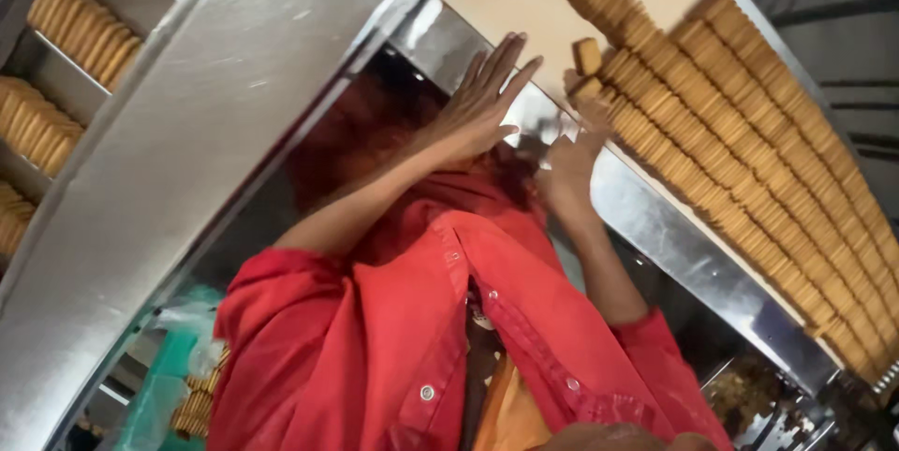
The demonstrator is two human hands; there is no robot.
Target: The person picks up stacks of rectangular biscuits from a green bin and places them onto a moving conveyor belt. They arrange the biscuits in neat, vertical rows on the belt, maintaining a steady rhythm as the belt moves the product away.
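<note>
Left hand [482, 100] lies flat, fingers spread, on the steel conveyor rim [655, 226]. Right hand [571, 147] pinches biscuits [588, 56] at the near row's end; biscuit rows [749, 133] run diagonally away rightward.

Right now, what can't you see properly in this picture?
Head view only:
- Right hand fingertips: blurred, so whether they pinch a biscuit is unclear.
- Biscuit rows: cut off by the frame's edges.
- Left hand palm: faces the metal rail, hidden.
</note>
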